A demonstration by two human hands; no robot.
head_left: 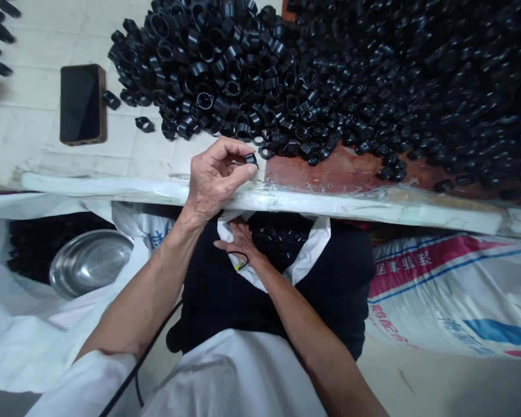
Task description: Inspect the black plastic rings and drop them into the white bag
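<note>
Your left hand (212,175) is pinching one black ring (251,160) above the desk's (30,136) near edge; your right hand (242,238), its grip unclear, is resting at the bag's (313,248) mouth. Some pieces (286,238) are lying inside; a large heap (217,63) is apparently awaiting handling.

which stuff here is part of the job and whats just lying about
Seemingly part of the job:
black ring, pinched in the left hand
ring pile on the table
white bag, right hand at its rim

Apparently just lying about:
phone
steel bowl, untouched
printed sack
</note>
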